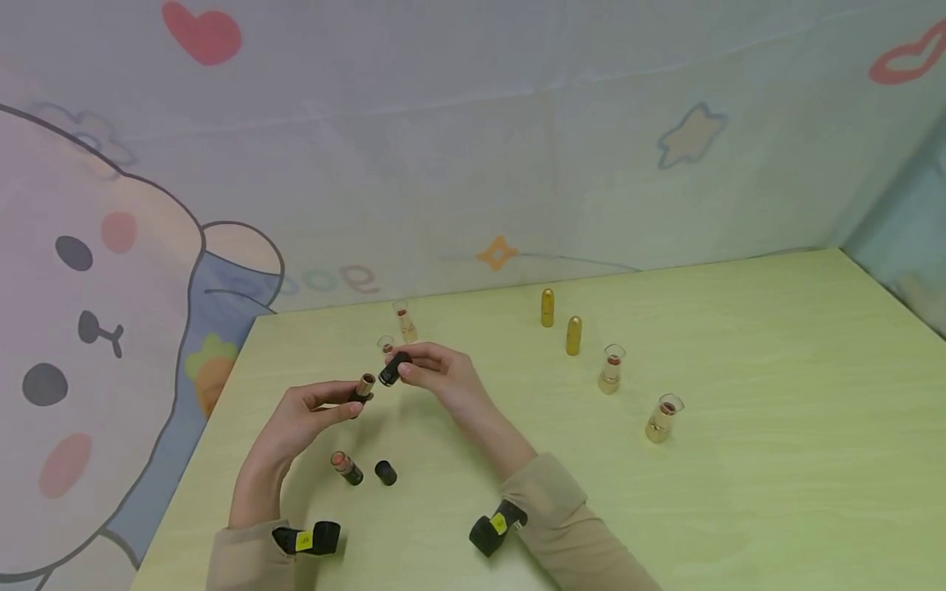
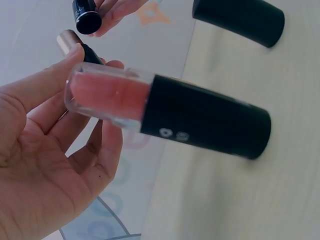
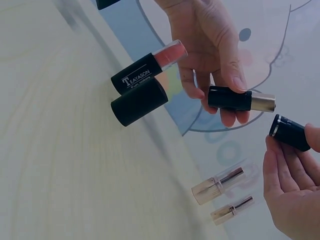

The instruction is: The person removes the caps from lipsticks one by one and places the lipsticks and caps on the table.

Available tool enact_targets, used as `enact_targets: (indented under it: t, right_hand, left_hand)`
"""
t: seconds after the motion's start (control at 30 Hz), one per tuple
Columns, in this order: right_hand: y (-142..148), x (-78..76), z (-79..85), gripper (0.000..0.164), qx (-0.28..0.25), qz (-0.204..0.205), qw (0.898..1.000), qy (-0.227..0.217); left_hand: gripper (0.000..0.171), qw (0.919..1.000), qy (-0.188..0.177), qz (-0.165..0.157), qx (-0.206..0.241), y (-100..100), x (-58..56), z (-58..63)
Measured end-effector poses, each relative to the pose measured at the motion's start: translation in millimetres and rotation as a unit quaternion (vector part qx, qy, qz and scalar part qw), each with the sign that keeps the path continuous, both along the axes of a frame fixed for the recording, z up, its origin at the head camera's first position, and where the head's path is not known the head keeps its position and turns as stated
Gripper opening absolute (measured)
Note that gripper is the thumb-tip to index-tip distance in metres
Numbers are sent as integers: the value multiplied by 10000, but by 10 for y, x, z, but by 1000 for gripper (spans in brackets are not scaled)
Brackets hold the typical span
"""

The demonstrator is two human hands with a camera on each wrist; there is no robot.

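Observation:
My left hand (image 1: 305,417) pinches the black base of an uncapped lipstick (image 3: 231,99) between thumb and fingers, its gold-brown inner tube bare. Just to the right, my right hand (image 1: 448,379) pinches a black lipstick cap (image 1: 394,370) with a silver rim. In the right wrist view the cap's open end faces the tube's bare end, with a small gap between them. Nearer me on the table stands a coral lipstick (image 2: 200,112) with a black base and clear cover. Beside it stands a separate black cap (image 1: 386,473).
Two clear-covered gold lipsticks (image 1: 406,324) stand behind my hands, one partly hidden by the right hand. Two gold bullet-shaped tubes (image 1: 574,336) stand at the back middle. Further right are two more clear-covered lipsticks (image 1: 611,371). A printed cloth (image 1: 473,148) hangs behind the table (image 1: 776,410).

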State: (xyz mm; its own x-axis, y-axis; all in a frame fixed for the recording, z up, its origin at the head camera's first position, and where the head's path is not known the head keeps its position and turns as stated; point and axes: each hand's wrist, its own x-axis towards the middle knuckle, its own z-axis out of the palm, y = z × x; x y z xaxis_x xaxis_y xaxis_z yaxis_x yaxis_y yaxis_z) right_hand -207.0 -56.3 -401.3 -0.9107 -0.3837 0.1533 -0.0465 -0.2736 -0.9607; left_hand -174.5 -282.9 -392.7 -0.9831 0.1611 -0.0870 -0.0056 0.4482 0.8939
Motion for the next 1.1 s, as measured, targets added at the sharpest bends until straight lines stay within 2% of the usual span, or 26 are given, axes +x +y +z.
enact_targets:
  t: [0.17, 0.47, 0.63, 0.97, 1.1]
  right_hand:
    - [-5, -3, -16, 34, 124, -90, 9999, -67]
    - [-31, -7, -49, 32, 844, -313, 9959, 44]
    - [-43, -8, -68, 30, 1200, -267, 9922, 188]
    - [-78, 12, -143, 28, 1760, 13, 9832, 485]
    - [-101, 14, -171, 26, 1905, -37, 9799, 592]
  left_hand:
    - [45, 10000, -79, 33, 38, -7, -5, -25]
    - [46, 9997, -151, 139, 112, -11, -4, -43]
    - [43, 9998, -95, 154, 95, -16, -2, -39]
    - [38, 9987, -200, 473, -14, -23, -14, -77]
    - [38, 9983, -165, 500, -249, -41, -26, -105]
